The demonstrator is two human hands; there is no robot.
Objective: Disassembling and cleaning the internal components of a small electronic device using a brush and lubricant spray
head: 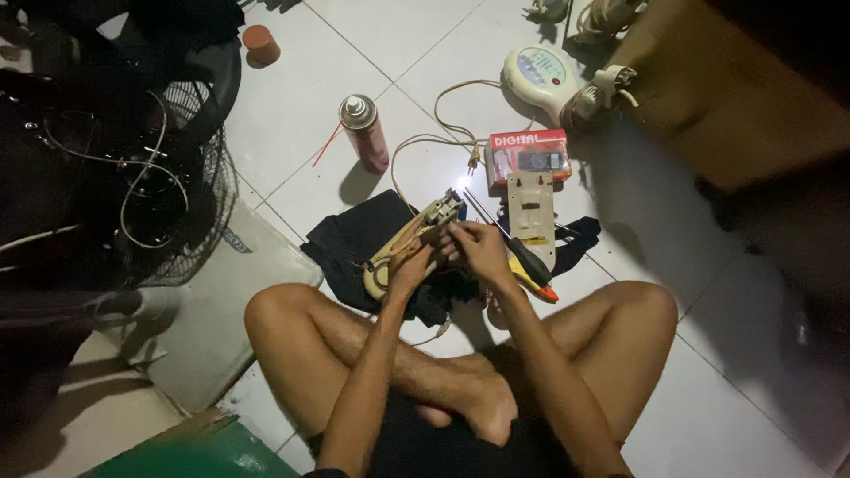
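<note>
Cream housing [403, 252]: held over the black cloth [354, 243] at frame centre, above the crossed legs.
Left hand [412, 265]: clamped around the housing's body.
Right hand [478, 248]: fingers pinched together at the housing's upper end.
Screwdriver [522, 257]: laid just right of the hands.
Red box [529, 155]: seen further up.
Spray can [365, 133]: stood upper left of centre.
Fan grille [177, 195]: placed at the left edge.
</note>
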